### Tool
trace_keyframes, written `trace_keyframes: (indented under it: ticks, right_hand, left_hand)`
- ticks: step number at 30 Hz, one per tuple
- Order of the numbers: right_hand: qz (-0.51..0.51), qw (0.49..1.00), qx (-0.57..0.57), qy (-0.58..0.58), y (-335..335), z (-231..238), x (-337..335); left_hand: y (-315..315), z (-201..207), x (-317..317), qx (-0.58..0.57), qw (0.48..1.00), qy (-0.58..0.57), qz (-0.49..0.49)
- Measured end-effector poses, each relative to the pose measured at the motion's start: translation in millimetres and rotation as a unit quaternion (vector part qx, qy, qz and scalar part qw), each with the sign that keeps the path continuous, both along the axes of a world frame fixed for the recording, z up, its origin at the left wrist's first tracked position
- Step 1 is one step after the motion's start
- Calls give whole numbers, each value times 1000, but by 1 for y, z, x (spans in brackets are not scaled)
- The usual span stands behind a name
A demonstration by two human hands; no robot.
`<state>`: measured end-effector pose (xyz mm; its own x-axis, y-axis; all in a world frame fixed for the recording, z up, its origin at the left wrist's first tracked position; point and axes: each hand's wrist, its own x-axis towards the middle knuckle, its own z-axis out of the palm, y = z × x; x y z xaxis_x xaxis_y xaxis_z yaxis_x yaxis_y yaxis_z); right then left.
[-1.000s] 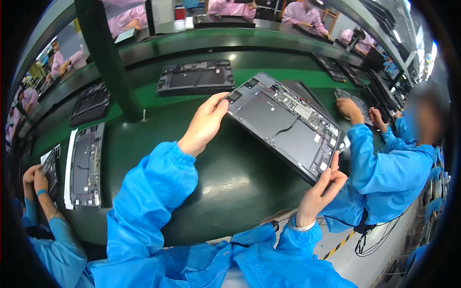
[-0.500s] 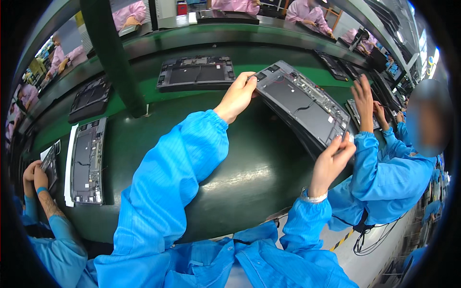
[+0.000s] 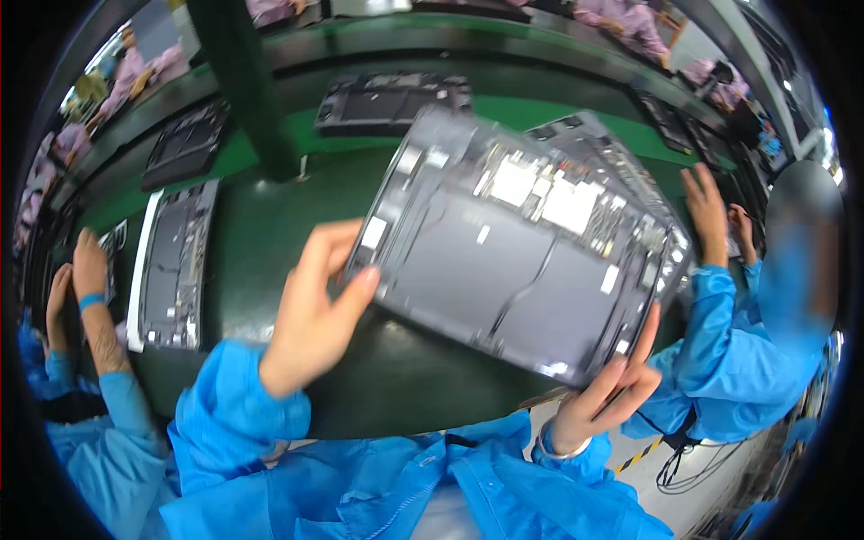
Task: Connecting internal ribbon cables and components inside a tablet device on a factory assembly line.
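Note:
An opened tablet [image 3: 468, 261] is raised close to me and tilted, its dark battery pack, black cable and circuit board exposed. My left hand [image 3: 310, 315] pinches its left edge between thumb and fingers. At the lower right corner, my right hand [image 3: 612, 396] grips it, some fingers hidden underneath. A second opened tablet [image 3: 585, 130] shows partly behind the first one's upper right; I cannot tell what supports it.
The green table [image 3: 256, 261] bears an opened tablet [image 3: 175, 261] beside a white strip on the left, and another [image 3: 391, 101] at the back. A dark post [image 3: 238, 90] rises at the back left. Co-workers' hands [image 3: 706, 211] are close on the right, others [image 3: 88, 265] on the left.
The tablet has come nearer to me and now faces me more. Both hands have moved down towards my body. A second tablet now shows more clearly behind it.

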<state>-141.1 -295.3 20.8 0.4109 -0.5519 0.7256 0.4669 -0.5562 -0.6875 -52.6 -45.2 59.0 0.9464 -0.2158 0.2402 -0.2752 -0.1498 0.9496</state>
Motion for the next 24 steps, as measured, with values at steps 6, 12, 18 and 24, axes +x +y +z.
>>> trace_keyframes:
  ticks: [6, 12, 18, 24]
  right_hand:
    - [127, 978, -58, 154, -3, -46, -30]
    - [99, 955, -125, 250, -43, -43, -26]
    - [286, 899, -235, 234, -31, 3, 0]
    - [490, 713, -491, 109, 40, 13, 46]
  left_hand:
    - [30, -25, -112, 179, 970, 106, 124]
    - [33, -17, -97, 275, 959, -17, 68]
    - [23, -30, -21, 293, 947, -129, 27]
    - [17, -39, 6, 282, 938, -192, -61]
